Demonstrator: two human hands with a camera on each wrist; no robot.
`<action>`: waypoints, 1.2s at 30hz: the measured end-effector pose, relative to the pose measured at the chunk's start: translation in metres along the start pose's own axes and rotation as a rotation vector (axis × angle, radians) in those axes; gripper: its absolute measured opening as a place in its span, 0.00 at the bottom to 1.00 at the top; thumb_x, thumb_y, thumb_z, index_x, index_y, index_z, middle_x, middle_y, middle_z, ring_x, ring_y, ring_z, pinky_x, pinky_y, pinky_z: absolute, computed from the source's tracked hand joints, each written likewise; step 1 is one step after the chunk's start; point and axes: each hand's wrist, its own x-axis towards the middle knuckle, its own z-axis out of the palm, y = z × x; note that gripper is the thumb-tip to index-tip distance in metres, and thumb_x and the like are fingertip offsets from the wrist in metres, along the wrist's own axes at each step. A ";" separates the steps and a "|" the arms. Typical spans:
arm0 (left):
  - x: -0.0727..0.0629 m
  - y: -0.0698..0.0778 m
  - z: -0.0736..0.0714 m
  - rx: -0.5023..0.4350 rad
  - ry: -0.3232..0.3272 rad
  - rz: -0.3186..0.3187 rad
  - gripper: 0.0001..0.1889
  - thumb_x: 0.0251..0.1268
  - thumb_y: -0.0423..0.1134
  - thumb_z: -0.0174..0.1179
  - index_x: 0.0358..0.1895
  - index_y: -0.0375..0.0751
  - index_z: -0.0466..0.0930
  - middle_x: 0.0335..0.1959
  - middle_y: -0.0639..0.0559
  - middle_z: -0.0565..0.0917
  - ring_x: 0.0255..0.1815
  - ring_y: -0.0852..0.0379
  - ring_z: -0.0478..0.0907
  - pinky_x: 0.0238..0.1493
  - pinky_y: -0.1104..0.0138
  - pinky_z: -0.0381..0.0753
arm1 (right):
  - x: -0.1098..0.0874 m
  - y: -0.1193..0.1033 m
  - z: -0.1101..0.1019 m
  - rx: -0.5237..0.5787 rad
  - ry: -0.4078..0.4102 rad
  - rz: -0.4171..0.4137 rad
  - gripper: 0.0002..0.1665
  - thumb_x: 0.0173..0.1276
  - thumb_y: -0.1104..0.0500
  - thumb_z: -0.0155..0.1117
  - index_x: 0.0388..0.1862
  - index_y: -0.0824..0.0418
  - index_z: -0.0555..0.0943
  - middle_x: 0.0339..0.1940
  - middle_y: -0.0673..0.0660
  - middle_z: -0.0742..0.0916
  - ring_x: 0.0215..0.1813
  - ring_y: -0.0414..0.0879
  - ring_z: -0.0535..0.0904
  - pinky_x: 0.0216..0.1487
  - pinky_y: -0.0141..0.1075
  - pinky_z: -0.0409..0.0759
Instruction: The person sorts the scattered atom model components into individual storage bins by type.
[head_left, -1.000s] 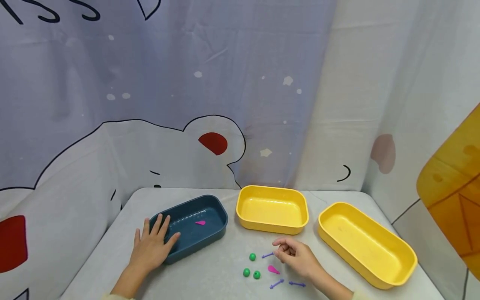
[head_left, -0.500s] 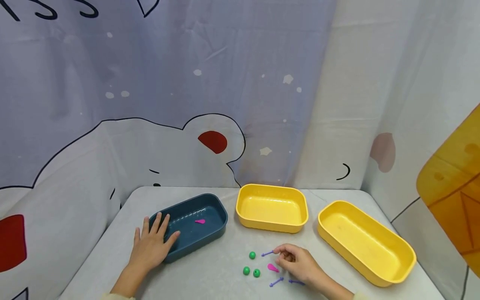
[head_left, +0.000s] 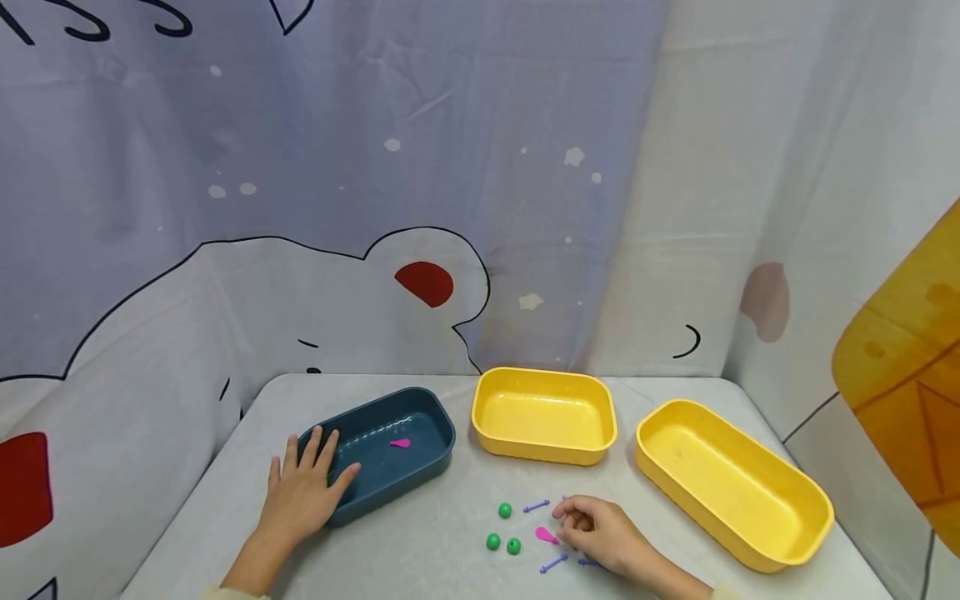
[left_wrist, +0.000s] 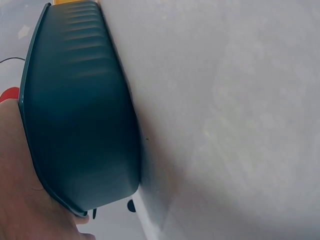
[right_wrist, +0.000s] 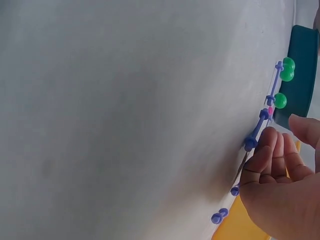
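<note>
My left hand (head_left: 298, 492) rests with spread fingers over the near-left rim of a dark blue tray (head_left: 397, 483). Inside that tray lies a pink teardrop-shaped piece (head_left: 401, 443). On the white table, my right hand (head_left: 600, 533) hovers with loosely bent fingers, its fingertips close beside a second pink teardrop piece (head_left: 546, 535). In the right wrist view the thumb stands apart from the fingers, and nothing shows between them. Around it lie several purple sticks with knobbed ends (head_left: 553, 564), one partly hidden by the hand. Green beads (head_left: 492, 542) lie to its left.
A yellow tray (head_left: 540, 454) stands at the back middle, and a longer yellow tray (head_left: 720, 508) sits angled on the right. Printed cloth (head_left: 450, 167) hangs behind the table (head_left: 420, 558) and along its sides.
My right hand has moved down and slightly right, from beside the upper purple stick to beside the pink piece. Another purple tip now shows above its fingers. The left hand stays still.
</note>
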 end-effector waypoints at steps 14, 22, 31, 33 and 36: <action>-0.001 0.001 0.000 0.014 0.002 0.000 0.44 0.75 0.67 0.45 0.81 0.38 0.53 0.81 0.30 0.48 0.78 0.21 0.35 0.71 0.27 0.34 | 0.000 0.002 0.001 -0.044 -0.040 -0.040 0.06 0.64 0.60 0.72 0.39 0.59 0.85 0.28 0.47 0.81 0.27 0.33 0.72 0.28 0.27 0.71; 0.000 0.000 0.001 0.020 0.010 0.001 0.44 0.75 0.67 0.45 0.81 0.38 0.52 0.81 0.31 0.48 0.79 0.22 0.35 0.71 0.27 0.34 | 0.003 0.003 0.003 -0.084 -0.054 -0.053 0.05 0.63 0.60 0.73 0.36 0.58 0.85 0.28 0.46 0.80 0.29 0.32 0.72 0.30 0.27 0.71; 0.000 0.001 -0.001 0.026 0.013 0.002 0.43 0.75 0.67 0.45 0.81 0.38 0.53 0.81 0.31 0.49 0.78 0.22 0.36 0.71 0.27 0.35 | 0.005 0.004 0.006 -0.143 -0.033 -0.086 0.07 0.60 0.60 0.76 0.33 0.55 0.84 0.27 0.43 0.79 0.29 0.31 0.71 0.30 0.27 0.71; 0.000 0.001 -0.001 0.024 0.009 0.004 0.43 0.76 0.67 0.44 0.81 0.38 0.53 0.81 0.31 0.49 0.78 0.21 0.36 0.71 0.27 0.34 | 0.005 0.004 0.006 -0.158 -0.027 -0.091 0.07 0.60 0.60 0.77 0.33 0.54 0.84 0.27 0.43 0.79 0.30 0.31 0.71 0.30 0.27 0.71; 0.000 0.000 0.000 0.027 0.008 0.003 0.43 0.76 0.67 0.44 0.81 0.38 0.53 0.81 0.31 0.49 0.78 0.21 0.36 0.71 0.27 0.34 | 0.004 0.003 0.007 -0.175 -0.021 -0.093 0.08 0.59 0.60 0.77 0.32 0.54 0.84 0.27 0.44 0.79 0.30 0.31 0.71 0.30 0.28 0.72</action>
